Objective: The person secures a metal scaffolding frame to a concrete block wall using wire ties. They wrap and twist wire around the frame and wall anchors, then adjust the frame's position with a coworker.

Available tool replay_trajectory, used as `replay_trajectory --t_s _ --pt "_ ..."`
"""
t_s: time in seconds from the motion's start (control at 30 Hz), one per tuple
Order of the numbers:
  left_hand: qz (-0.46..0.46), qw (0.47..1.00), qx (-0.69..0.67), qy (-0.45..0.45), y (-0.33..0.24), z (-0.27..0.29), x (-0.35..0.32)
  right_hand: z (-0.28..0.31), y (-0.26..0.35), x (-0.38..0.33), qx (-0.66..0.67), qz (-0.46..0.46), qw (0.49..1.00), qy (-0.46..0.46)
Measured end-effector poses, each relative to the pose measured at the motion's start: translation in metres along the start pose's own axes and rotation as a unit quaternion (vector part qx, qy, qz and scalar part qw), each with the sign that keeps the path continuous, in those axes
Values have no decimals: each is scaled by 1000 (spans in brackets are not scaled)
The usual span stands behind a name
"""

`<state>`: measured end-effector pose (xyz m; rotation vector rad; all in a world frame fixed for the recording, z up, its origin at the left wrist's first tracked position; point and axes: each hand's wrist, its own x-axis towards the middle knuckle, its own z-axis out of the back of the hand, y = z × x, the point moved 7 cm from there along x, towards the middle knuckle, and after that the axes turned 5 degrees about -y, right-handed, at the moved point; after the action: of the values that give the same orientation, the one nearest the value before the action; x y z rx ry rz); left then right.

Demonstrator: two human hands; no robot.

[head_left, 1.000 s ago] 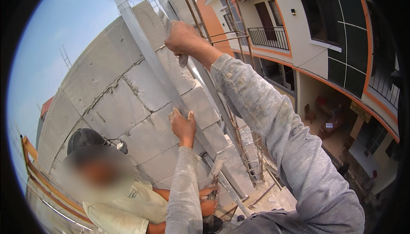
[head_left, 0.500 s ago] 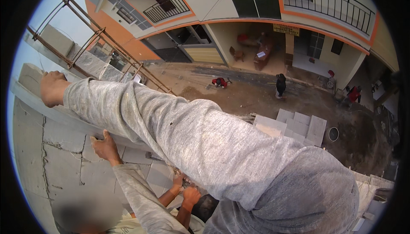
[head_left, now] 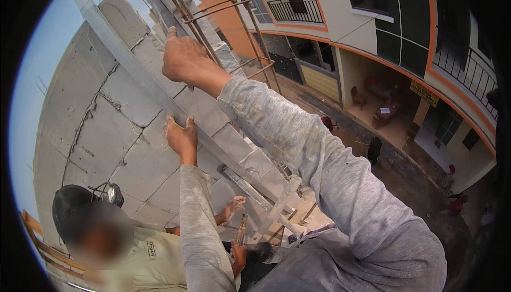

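Observation:
My right arm in a grey sleeve stretches forward along the block wall. My right hand (head_left: 190, 60) is closed near the wall's far edge; a thin pale strip (head_left: 160, 23) shows beside its fingers, but what it grips is mostly hidden. A long grey metal bar (head_left: 136, 81) lies diagonally against the grey block wall (head_left: 112, 124). Below it, my left hand (head_left: 182, 138) rests with thumb and fingers apart, fingertips at the bar's lower edge.
At lower left a co-worker in a dark cap (head_left: 72, 207) has one hand (head_left: 231, 209) spread; the other holds a pliers-like tool (head_left: 242, 231). Bamboo scaffolding (head_left: 234, 4) rises beyond my right hand. Far below, people (head_left: 374, 150) stand in a lane before houses.
The view has turned left, showing more wall and the co-worker's cap. My right hand has come off the bar's far part. The co-worker's hands, formerly close together, are now apart.

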<state>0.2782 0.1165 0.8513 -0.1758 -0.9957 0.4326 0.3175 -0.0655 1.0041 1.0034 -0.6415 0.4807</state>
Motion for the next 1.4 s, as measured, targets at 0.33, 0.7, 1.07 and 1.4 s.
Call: replay_trajectory --t_s 0.33,0.7,1.07,1.4 --pt "11 997 -76 -8 2 -1 -20 -32 -66 -86 1 32 999 -12" --pt "24 994 -107 -11 5 -4 -27 82 14 -93 31 260 927 -267" --pt "57 971 -230 16 14 17 -81 -26 -76 -111 -69 21 996 55" --pt "160 893 -411 87 74 39 -226 120 7 -102 79 175 931 -311"
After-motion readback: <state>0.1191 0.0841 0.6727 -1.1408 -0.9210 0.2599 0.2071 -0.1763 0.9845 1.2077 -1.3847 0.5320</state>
